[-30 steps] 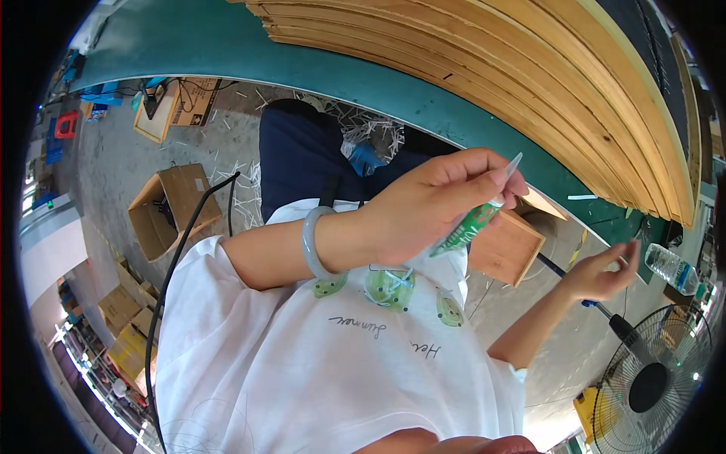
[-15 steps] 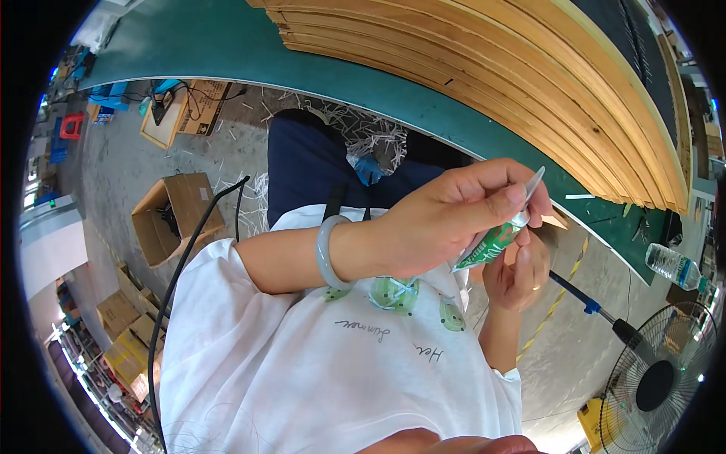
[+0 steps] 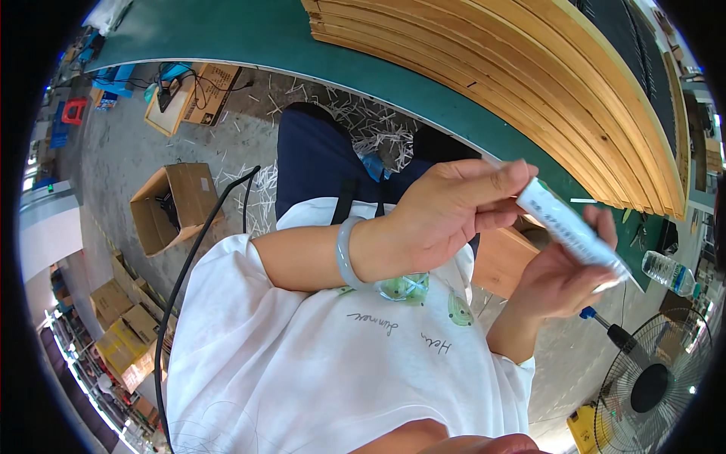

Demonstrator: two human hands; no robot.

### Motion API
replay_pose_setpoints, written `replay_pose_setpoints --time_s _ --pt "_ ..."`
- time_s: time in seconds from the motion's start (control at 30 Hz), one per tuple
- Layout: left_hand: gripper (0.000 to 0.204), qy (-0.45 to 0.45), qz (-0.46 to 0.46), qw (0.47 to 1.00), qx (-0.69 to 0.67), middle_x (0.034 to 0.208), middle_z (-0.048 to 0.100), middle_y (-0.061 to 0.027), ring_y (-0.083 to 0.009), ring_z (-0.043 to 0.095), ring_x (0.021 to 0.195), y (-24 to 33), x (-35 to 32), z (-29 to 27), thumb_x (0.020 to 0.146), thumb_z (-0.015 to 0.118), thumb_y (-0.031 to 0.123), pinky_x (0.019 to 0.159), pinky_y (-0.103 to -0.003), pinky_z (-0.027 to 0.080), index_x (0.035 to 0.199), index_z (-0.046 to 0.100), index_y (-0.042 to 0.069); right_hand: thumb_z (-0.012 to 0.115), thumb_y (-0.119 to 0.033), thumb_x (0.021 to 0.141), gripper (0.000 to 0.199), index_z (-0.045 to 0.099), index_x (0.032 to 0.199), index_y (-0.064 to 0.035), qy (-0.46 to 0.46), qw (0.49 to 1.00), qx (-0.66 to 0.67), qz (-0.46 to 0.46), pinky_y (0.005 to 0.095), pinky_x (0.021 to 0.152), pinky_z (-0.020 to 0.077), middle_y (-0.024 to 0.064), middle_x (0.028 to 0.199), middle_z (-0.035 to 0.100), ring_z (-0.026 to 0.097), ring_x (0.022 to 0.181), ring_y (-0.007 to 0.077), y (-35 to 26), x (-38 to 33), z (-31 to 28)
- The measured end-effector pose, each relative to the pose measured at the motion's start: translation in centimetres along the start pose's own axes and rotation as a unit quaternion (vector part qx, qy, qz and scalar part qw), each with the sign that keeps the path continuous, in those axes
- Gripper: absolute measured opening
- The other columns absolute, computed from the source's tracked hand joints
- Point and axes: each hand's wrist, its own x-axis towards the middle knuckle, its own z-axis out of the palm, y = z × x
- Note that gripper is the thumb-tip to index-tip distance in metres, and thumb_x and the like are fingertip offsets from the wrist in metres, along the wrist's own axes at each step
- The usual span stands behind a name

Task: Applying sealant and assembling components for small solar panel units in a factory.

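I see both hands closed on one thing: a slim white tube (image 3: 571, 229), round in section and smooth, with small dark print along its side that I cannot make out. Its long axis runs on a slant, the upper end toward the wooden slats, the lower end down toward the fan. The left hand (image 3: 446, 216) pinches the upper end between thumb and fingertips, a narrow grip tight on the tube. The right hand (image 3: 563, 276) cups the tube from beneath, fingers curled round its lower half. The tube's far tip pokes out just past the right fingers and looks flattened; I cannot tell whether it is capped.

On the left wrist sits a pale grey-green bangle (image 3: 346, 253), smooth and glassy. Below the grip spreads a white shirt (image 3: 325, 363) with small green prints.

Above the grip a stack of long wooden slats (image 3: 529, 68) lies on a green tabletop (image 3: 249, 34), pale planed wood with straight grain. Just behind the right hand stands a small plain wooden box (image 3: 503, 261); what is in it is hidden. Well off to the left of the grip an open cardboard box (image 3: 175, 204) sits on the concrete floor with dark items inside, too small to tell. Beyond the right hand's fingertips a clear plastic bottle (image 3: 669, 274) lies near the table edge, and a black floor fan (image 3: 654, 386) stands below it.
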Motion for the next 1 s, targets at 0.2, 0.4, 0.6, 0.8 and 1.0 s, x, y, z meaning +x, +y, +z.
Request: replay_pose_setpoints --time_s 0.2,0.4,0.6,0.8,1.0 --pt "0.024 0.015 0.136 0.99 0.041 0.103 0.061 -0.0082 -0.0104 0.058 0.083 -0.5 -1.0 0.6 0.083 0.061 0.01 0.073 -0.02 0.049 0.104 0.06 -0.001 0.032 -0.044 0.094 0.06 0.048 0.112 0.0105 0.09 0.975 0.102 0.177 0.0222 0.053 0.0469 0.0208 0.097 0.059 0.061 0.076 0.0193 -1.4 1.3 2.3" --pt "0.02 0.048 0.166 0.984 0.043 0.108 0.059 -0.0112 -0.0097 0.058 0.081 -0.5 -1.3 1.0 0.081 0.064 0.011 0.071 -0.021 0.049 0.097 0.064 -0.001 0.034 -0.045 0.093 0.06 0.049 0.111 0.0106 0.12 0.956 0.113 0.243 0.0199 0.045 0.0431 0.0187 0.09 0.061 0.055 0.057 0.0117 -2.0 1.4 4.3" --pt "0.021 0.057 0.185 0.98 0.039 0.108 0.059 -0.0116 -0.01 0.058 0.081 -0.3 -1.9 1.4 0.08 0.065 0.014 0.07 -0.021 0.049 0.095 0.065 -0.001 0.036 -0.043 0.093 0.06 0.051 0.107 0.0124 0.141 0.96 0.068 0.233 0.0183 0.041 0.0407 0.0187 0.083 0.062 0.052 0.05 0.0109 -2.6 1.5 5.4" --pt "0.02 0.053 0.192 0.98 0.023 0.098 0.062 -0.0108 -0.0105 0.059 0.08 -0.1 -2.5 2.0 0.08 0.066 0.015 0.07 -0.021 0.049 0.093 0.065 0.0 0.037 -0.039 0.094 0.056 0.052 0.105 0.0132 0.159 0.962 0.059 0.216 0.018 0.04 0.0403 0.0199 0.079 0.061 0.051 0.048 0.0115 -3.3 1.7 6.1" --pt "0.019 0.044 0.259 0.962 0.071 0.095 0.063 -0.0114 -0.0113 0.059 0.08 -0.1 -2.5 2.3 0.079 0.067 0.012 0.071 -0.022 0.049 0.092 0.065 -0.002 0.039 -0.036 0.093 0.051 0.049 0.107 0.0128 0.061 0.95 0.193 0.237 0.0217 0.051 0.0478 0.0217 0.091 0.058 0.057 0.067 0.0174 -2.8 2.0 4.1"
